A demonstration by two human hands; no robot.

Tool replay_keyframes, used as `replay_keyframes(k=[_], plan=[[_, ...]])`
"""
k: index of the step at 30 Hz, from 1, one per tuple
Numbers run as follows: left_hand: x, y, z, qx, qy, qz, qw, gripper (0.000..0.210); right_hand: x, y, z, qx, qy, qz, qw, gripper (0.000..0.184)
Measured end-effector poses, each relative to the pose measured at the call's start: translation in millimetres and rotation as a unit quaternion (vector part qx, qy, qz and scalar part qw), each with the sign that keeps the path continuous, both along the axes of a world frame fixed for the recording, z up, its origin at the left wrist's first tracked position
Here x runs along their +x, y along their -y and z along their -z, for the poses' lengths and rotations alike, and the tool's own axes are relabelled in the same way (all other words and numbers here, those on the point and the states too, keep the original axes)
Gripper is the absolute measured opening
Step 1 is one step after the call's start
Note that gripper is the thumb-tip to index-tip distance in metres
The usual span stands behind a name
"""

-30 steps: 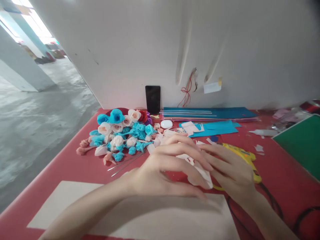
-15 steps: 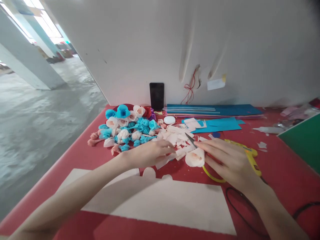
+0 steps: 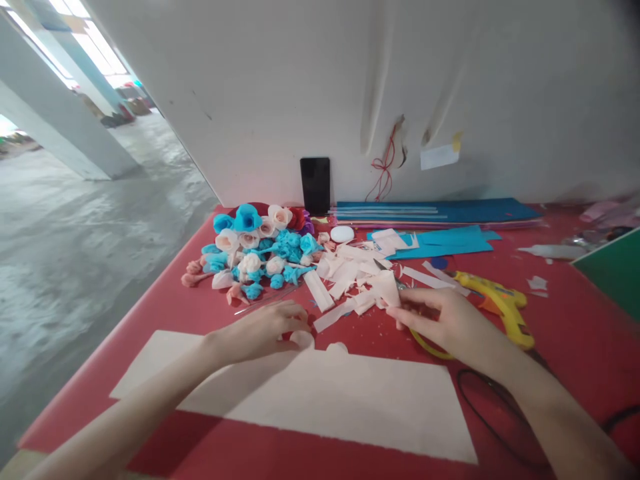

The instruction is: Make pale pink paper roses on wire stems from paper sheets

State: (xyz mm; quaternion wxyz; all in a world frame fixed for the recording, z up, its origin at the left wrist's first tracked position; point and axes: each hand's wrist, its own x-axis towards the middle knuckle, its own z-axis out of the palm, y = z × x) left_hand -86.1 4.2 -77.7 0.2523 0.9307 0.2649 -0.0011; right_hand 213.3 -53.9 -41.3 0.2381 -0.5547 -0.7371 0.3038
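My right hand (image 3: 440, 321) pinches a cream crepe-paper flower (image 3: 386, 288) at its base, above the scraps. Beneath that hand lie scissors with a yellow handle (image 3: 431, 348); their blades are partly covered by the flower and paper. My left hand (image 3: 273, 328) is low over the table, thumb and fingers apart, at the edge of a rounded cream paper petal (image 3: 302, 341). A second petal (image 3: 338, 349) rests to its right. Both petals lie along the upper edge of a large cream paper sheet (image 3: 350, 407).
Blue, cream and pink paper flowers (image 3: 250, 267) are heaped at the left. Cream scraps (image 3: 345, 270) cover the middle. A yellow glue gun (image 3: 500, 303) with a black cable lies at the right. Behind are blue paper strips (image 3: 440, 243) and a phone (image 3: 315, 185) leaning on the white panel.
My left hand has moved left and toward me, from the scraps to the petal. The flower in my right hand has tipped, its opening turned from view. The camera view has shifted slightly.
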Motion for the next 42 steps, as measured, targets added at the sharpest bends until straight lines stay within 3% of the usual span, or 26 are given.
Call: replay_keyframes(k=[12,22,36,42], plan=[[-34.6,1.6,6.8,0.053,0.022,-0.096,0.994,0.025,4.6,1.8,1.0,-0.044,-0.046,-0.018,0.998,0.030],[-60.5,9.2,12.6,0.067,0.023,-0.173,0.982,0.020,1.1,5.4,-2.2,-0.011,-0.055,-0.023,0.998,0.024],[-61.7,13.6,11.0,0.048,0.065,-0.152,0.985,0.013,-1.4,3.6,1.4,0.070,-0.052,-0.051,0.995,0.019],[-50.5,17.9,16.7,0.079,0.085,-0.150,0.982,0.030,-0.2,3.5,-1.3,0.112,-0.065,-0.054,0.990,0.015]])
